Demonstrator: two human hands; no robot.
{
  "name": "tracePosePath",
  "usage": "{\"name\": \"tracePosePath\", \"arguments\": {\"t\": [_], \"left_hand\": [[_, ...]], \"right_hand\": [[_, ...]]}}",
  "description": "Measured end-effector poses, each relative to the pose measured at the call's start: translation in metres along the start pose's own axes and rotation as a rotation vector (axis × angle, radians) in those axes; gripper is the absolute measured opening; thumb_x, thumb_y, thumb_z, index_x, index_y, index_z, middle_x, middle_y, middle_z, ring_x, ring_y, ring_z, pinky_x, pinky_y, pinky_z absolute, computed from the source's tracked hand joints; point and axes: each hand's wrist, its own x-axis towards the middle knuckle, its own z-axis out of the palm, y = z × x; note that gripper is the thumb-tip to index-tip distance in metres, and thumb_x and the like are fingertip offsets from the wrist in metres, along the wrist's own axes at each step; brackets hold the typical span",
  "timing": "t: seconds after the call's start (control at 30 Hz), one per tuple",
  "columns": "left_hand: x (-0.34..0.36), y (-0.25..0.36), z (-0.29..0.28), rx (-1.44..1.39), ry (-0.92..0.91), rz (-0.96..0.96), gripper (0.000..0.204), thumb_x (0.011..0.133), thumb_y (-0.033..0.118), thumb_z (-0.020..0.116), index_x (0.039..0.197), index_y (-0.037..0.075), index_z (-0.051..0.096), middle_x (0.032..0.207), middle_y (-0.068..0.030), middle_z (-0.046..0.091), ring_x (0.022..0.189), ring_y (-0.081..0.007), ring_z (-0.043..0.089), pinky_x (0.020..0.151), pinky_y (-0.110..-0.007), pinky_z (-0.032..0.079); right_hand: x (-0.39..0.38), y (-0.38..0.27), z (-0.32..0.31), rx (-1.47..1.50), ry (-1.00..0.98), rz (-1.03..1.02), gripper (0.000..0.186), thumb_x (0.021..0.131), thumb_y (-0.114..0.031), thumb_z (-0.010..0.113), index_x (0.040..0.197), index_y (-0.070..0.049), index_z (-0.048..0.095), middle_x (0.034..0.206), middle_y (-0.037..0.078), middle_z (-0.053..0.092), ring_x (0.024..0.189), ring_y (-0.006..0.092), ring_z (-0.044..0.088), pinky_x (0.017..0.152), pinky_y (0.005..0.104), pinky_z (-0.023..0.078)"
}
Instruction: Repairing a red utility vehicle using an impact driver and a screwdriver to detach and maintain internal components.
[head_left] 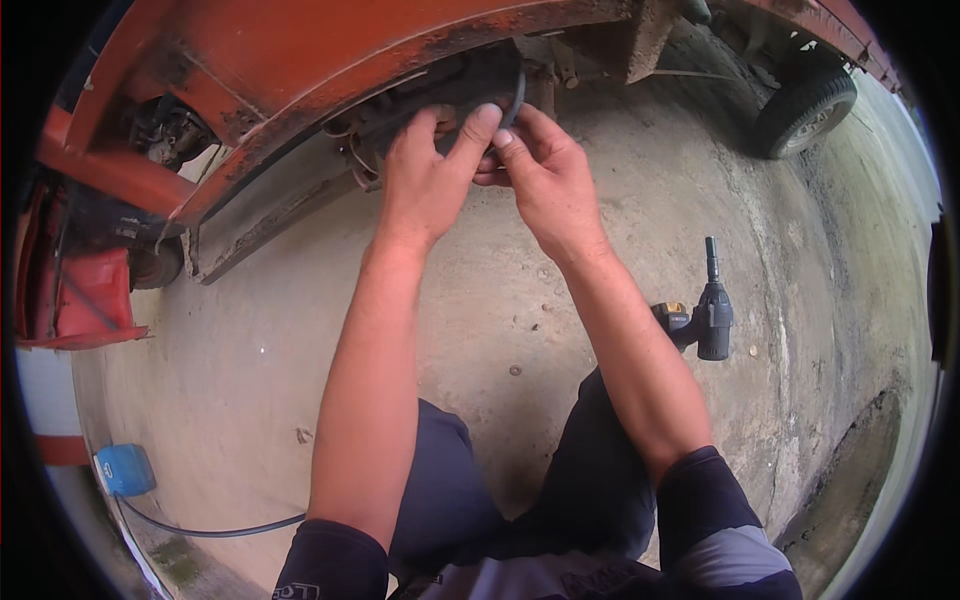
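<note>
Both forearms reach up under the red vehicle frame (260, 60). My left hand (430, 180) has its thumb and bent fingers closed against a dark part (420, 90) beneath the frame. My right hand (555, 200) pinches at a curved dark strip or hose (518, 85) along that part, thumb beside my left thumb. Their fingertips are partly hidden. A black cordless impact wrench (712, 320) with a socket rests on the concrete floor to the right of my right forearm.
A wheel (805, 115) is at upper right, another tyre (155, 265) at left beside a red panel (85, 300). A blue container (125, 470) and a dark hose (220, 530) lie at lower left. A long metal beam (250, 230) extends below the frame. A washer-like ring (515, 370) lies between my knees.
</note>
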Motion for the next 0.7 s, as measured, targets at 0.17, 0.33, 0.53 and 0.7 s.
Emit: {"name": "tracePosePath", "arguments": {"t": [0.17,0.33,0.53,0.7], "left_hand": [[-0.003,-0.006,0.000,0.591,-0.013,0.320,0.054,0.090,0.031,0.076,0.128,-0.004,0.060,0.121,-0.0236,0.066,0.114,-0.0325,0.065,0.097,-0.040,0.050],[0.001,-0.022,0.003,0.434,0.010,0.201,0.050,0.101,0.037,0.065,0.132,-0.001,0.055,0.118,-0.0183,0.069,0.108,-0.0252,0.067,0.096,-0.037,0.050],[0.025,-0.054,0.002,0.001,-0.065,-0.061,0.052,0.107,0.036,0.055,0.136,-0.007,0.053,0.125,-0.0222,0.068,0.117,-0.0288,0.066,0.105,-0.038,0.050],[0.039,-0.034,-0.023,0.061,0.013,-0.036,0.052,0.107,0.036,0.055,0.138,-0.006,0.053,0.117,-0.0228,0.072,0.111,-0.0285,0.069,0.102,-0.037,0.052]], "right_hand": [[-0.045,0.014,-0.027,-0.079,-0.093,0.030,0.042,0.101,0.001,0.047,0.143,0.002,0.052,0.117,0.013,0.069,0.098,0.0161,0.068,0.082,0.0314,0.060],[-0.107,-0.029,-0.099,-0.573,-0.185,-0.076,0.040,0.100,-0.014,0.055,0.136,0.003,0.058,0.123,0.014,0.070,0.107,0.0172,0.067,0.089,0.0366,0.057],[-0.287,-0.103,-0.242,-0.355,0.245,0.118,0.033,0.097,-0.012,0.067,0.126,0.005,0.065,0.110,0.014,0.073,0.096,0.0168,0.070,0.076,0.0292,0.059],[-0.361,-0.054,-0.288,-1.277,0.215,0.736,0.038,0.089,-0.011,0.074,0.125,-0.004,0.064,0.108,0.015,0.070,0.094,0.0279,0.069,0.079,0.0366,0.058]]}}
